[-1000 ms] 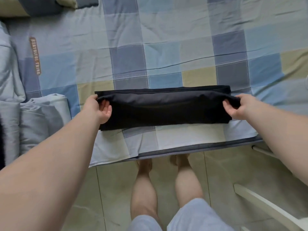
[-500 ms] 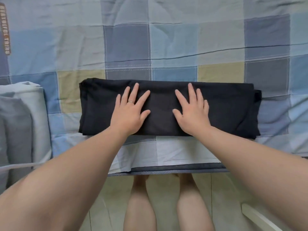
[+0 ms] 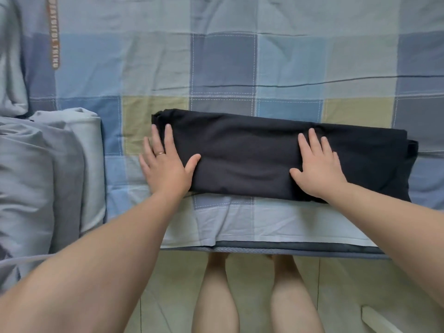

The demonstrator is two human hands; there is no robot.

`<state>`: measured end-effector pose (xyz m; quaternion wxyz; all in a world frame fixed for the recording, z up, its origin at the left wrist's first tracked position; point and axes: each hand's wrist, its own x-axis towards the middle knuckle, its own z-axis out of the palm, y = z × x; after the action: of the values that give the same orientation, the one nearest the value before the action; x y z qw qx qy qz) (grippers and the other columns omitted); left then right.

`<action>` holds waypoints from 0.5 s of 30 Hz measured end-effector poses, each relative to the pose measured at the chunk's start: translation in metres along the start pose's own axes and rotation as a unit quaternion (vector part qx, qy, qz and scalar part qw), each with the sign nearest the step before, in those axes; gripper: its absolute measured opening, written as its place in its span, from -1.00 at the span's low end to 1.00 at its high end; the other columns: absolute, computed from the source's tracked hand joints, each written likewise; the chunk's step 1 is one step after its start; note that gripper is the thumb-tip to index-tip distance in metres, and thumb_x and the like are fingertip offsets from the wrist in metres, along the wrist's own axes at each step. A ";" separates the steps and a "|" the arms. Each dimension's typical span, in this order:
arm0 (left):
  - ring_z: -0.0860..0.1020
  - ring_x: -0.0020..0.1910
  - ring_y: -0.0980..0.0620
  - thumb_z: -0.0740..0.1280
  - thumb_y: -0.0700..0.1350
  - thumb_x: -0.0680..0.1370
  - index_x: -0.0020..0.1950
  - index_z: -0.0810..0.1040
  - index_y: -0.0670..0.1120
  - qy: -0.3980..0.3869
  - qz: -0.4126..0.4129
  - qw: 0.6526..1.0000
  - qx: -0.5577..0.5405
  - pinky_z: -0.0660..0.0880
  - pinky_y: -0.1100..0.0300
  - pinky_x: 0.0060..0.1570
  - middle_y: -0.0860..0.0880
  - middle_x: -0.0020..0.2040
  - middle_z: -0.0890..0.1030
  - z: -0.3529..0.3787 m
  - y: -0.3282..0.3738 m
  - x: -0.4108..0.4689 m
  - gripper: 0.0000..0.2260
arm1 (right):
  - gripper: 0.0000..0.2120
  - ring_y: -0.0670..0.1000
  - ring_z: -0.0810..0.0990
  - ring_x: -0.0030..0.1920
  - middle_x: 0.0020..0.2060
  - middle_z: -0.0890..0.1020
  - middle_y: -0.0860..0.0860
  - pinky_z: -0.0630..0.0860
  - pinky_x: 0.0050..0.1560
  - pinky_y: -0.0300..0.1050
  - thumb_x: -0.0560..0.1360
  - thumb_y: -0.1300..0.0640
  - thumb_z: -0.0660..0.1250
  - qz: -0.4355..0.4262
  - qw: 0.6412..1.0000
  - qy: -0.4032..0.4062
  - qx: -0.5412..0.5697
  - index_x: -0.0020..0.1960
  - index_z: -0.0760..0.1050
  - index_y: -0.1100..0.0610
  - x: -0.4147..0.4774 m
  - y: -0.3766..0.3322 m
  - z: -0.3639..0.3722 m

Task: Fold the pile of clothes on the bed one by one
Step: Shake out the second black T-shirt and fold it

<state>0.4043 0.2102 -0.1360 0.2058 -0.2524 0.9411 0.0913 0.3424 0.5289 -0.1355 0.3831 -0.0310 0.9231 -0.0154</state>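
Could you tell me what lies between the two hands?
Only a bare stretch of the folded black garment, from left hand to right hand; head view.

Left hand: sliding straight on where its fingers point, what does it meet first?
The left hand would cross the far corner of the black garment, then only bare checked sheet, as far as the view shows.
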 end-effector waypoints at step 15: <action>0.60 0.03 -0.09 0.55 0.31 0.30 0.12 0.57 -0.01 -0.170 -0.239 0.874 -0.387 0.57 -0.04 0.11 0.00 0.09 0.62 -0.050 -0.020 0.027 -0.44 | -0.18 0.05 -0.18 0.62 0.61 -0.23 -0.14 0.01 0.57 0.23 0.56 0.06 0.29 0.003 0.991 -0.088 0.104 0.64 -0.15 -0.10 0.000 0.002 -0.028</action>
<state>0.3759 0.1675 -0.1042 0.2645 -0.5093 0.6922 0.4377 0.3227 0.5313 -0.1159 0.4641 0.0105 0.8792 -0.1074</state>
